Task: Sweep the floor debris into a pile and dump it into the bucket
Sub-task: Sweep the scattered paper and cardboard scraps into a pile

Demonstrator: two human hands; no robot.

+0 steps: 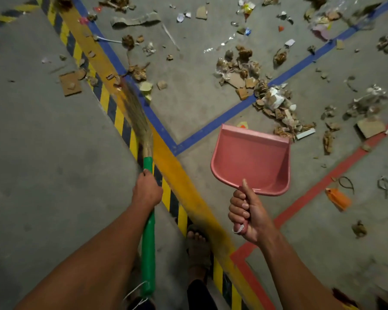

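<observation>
Left hand [146, 191] gripping broom [136, 121], bristles reaching toward debris [276, 104]; right hand [246, 217] clutching dustpan [253, 158], holding it raised, ready for scooping.

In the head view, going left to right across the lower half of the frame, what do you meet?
Left hand gripping the green broom handle → yellow floor stripe → right hand gripping the pink dustpan → red floor line → orange scrap.
</observation>
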